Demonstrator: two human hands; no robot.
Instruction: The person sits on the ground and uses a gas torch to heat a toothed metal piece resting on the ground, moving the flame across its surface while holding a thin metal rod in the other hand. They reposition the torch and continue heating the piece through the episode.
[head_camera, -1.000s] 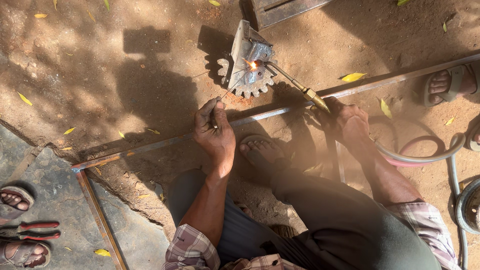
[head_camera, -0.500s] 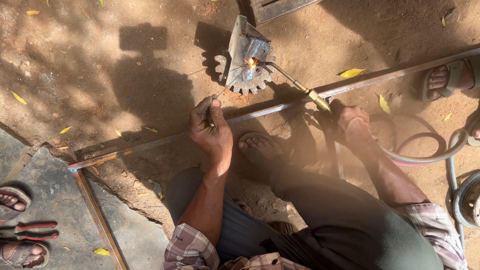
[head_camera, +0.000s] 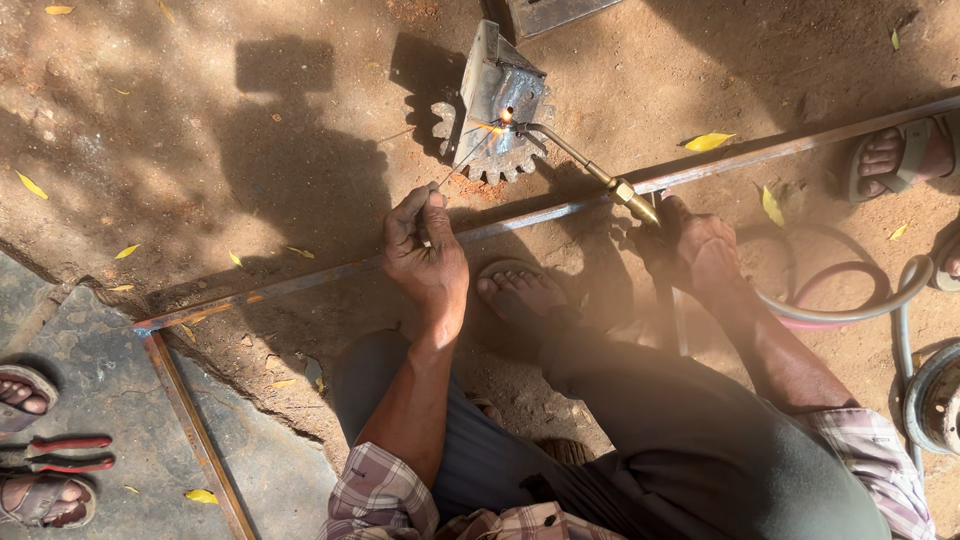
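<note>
Your left hand (head_camera: 428, 255) pinched the filler rod (head_camera: 462, 160); your right hand (head_camera: 700, 250) gripped the torch (head_camera: 585, 165). Better feed the rod tip steadily into the flame (head_camera: 505, 115), ahead of your pinch.

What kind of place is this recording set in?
Probably an open-air metalworking spot on bare ground. The right hand holds a gas torch with its flame on a toothed gear, the left hand feeds a thin rod, and long steel bars lie across the dirt.
</note>
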